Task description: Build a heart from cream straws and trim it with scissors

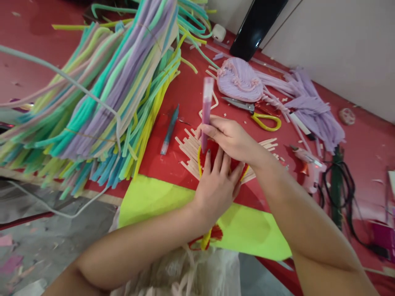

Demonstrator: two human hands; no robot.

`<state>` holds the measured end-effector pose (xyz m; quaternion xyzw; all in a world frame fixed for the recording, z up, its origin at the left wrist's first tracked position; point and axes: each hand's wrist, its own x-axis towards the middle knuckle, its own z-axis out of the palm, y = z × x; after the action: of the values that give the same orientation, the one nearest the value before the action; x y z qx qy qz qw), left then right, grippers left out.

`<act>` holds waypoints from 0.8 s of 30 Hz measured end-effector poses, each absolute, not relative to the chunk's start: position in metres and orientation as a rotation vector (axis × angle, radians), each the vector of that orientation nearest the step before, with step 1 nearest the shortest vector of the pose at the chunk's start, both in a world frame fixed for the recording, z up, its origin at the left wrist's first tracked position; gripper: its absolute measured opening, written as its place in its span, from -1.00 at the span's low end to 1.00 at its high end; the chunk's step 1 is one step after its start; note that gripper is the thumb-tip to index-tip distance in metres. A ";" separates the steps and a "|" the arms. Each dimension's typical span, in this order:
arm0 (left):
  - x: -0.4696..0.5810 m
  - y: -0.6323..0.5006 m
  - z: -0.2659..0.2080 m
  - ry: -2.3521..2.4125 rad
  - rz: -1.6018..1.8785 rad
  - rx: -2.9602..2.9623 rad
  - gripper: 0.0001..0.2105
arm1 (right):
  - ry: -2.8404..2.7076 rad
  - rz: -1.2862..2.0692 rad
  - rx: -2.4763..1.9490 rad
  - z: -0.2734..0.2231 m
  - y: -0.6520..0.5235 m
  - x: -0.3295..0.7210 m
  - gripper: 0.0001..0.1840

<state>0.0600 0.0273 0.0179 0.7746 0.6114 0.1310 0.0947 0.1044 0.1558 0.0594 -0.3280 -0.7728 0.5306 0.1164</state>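
My right hand (230,137) grips a purple pen (206,102), probably a marker, which stands nearly upright with its lower end at the red piece. Fingers spread, my left hand (216,181) presses flat on a red piece (212,149) edged with a yellow fuzzy stem (199,162); both hands hide much of it. Beneath it, cream-coloured fuzzy stems (189,152) stick out to both sides. Below my left wrist, a red and yellow fuzzy end (211,235) hangs over a lime-green sheet (154,197).
A large bundle of coloured pipe cleaners (101,94) fills the left, crossed by a pale cable (61,72). A teal pen (169,130), yellow-handled scissors (267,121), a lilac fuzzy craft piece (239,80) and a glue gun (310,166) lie on the red table (191,92).
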 end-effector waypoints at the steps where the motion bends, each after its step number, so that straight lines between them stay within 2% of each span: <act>1: 0.060 0.027 0.018 1.812 0.394 2.296 -0.55 | -2.278 1.523 -0.957 0.059 0.154 0.103 -0.62; 4: 0.060 0.027 0.018 1.801 0.402 2.293 -0.55 | -2.281 1.488 -0.944 0.058 0.147 0.100 -0.67; 14: 0.062 0.025 0.016 1.818 0.371 2.297 -0.55 | -2.345 1.811 -0.939 0.055 0.138 0.104 -0.66; 24: 0.060 0.026 0.017 1.800 0.372 2.316 -0.58 | -2.450 1.456 -0.867 0.046 0.142 0.100 -0.62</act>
<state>0.0604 0.0258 0.0172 0.7799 0.6062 0.1253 0.0923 0.0996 0.1416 0.0457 -0.2900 -0.8198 0.4871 0.0816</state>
